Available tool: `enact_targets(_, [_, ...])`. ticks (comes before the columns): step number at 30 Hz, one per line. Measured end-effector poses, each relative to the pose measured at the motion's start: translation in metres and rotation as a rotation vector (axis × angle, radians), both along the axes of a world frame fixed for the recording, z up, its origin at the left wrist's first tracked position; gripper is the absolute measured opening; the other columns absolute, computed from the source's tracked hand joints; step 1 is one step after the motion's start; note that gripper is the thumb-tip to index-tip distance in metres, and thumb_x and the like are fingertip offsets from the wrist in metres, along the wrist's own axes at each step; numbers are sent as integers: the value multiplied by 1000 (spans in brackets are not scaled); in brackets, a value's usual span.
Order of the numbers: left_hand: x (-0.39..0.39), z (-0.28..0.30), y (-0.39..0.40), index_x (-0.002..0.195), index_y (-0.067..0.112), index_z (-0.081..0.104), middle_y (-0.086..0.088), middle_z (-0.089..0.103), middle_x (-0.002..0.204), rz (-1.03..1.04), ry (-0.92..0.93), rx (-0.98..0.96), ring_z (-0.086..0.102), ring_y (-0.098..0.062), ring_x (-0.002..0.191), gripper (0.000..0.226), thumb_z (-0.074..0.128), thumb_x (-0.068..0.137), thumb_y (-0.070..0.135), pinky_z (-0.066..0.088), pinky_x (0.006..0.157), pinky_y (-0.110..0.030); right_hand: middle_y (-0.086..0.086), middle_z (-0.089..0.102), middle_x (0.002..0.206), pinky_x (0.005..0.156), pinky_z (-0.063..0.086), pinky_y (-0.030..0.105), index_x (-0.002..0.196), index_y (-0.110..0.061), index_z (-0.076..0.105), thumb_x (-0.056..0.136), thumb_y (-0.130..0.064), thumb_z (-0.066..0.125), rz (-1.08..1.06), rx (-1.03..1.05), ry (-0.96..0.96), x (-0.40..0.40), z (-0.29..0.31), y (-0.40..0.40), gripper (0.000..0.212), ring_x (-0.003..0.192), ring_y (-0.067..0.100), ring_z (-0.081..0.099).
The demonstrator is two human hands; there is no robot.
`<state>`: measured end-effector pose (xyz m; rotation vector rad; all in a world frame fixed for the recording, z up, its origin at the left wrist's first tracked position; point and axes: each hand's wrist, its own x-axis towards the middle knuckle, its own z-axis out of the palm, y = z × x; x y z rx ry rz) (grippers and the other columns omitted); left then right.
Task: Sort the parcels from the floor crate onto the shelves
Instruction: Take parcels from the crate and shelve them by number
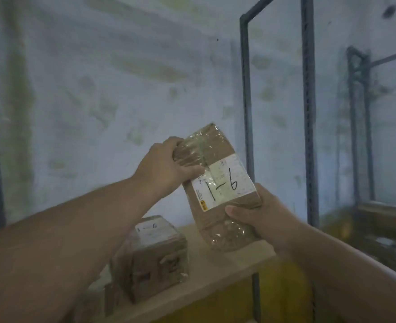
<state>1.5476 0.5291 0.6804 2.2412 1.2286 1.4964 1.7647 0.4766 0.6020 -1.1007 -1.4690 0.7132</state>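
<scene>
Above the wooden shelf board (218,271), against a blotchy pale-blue wall (99,89), a flat brown parcel (218,183) is held up in both hands, tilted, clear of the board and not yet set down. That board is the landmark: pale, smooth wood carried in a dark metal rack frame (308,113) whose thin uprights rise at its right end.

On the board, left of and below the raised parcel, sits a boxy taped parcel (152,255) marked "1-6" on its top label, so at least one parcel is already placed. The held one bears the same "1-6" in black marker on its white shipping label (225,183), which suggests it belongs on this board too; setting it down is judged the step in hand. The floor crate is out of view, so how many parcels remain cannot be told.

The raised parcel is a slab of brown paper or card, wrinkled, banded with glossy clear tape at both ends. The boxy one is squarer, cardboard-brown, with shiny tape over its corners.

Over the board, the left hand (162,169) grips the parcel's upper end, fingers curled round its edge. The right hand (259,220) grips the lower end, thumb pressed on the face just under the label.
</scene>
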Motion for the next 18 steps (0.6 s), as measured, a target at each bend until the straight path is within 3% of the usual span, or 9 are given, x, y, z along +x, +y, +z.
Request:
enact_targets(6, [12, -4, 39, 116, 28, 59, 8, 69, 101, 79, 65, -83, 69, -19, 91, 58, 89, 68, 43, 58, 84, -44, 4, 76, 105, 77, 59, 59, 119, -24, 64, 89, -16, 72, 132, -85, 21, 11, -11, 55, 32, 94, 28, 74])
enact_targets(12, [16, -5, 82, 111, 27, 60, 3, 72, 93, 18, 196, -208, 74, -23, 79, 53, 90, 69, 37, 62, 74, -44, 4, 76, 98, 71, 60, 56, 112, -27, 67, 78, -34, 80, 95, -141, -16, 16, -22, 86, 37, 87, 28, 75])
enact_targets(15, [19, -8, 108, 106, 24, 60, 1, 73, 90, 6, 262, -277, 73, -16, 68, 49, 88, 69, 40, 61, 61, -33, 2, 75, 96, 60, 60, 42, 114, -27, 65, 73, -44, 81, 54, -176, -93, 18, -26, 98, 47, 80, 23, 75])
enact_targets(18, [25, -14, 133, 101, 17, 63, -3, 74, 89, -8, 354, -397, 69, -10, 60, 43, 86, 72, 40, 54, 53, -21, 1, 74, 96, 56, 59, 35, 114, -27, 67, 80, -42, 77, -4, -239, -144, 18, -30, 104, 39, 78, 20, 74])
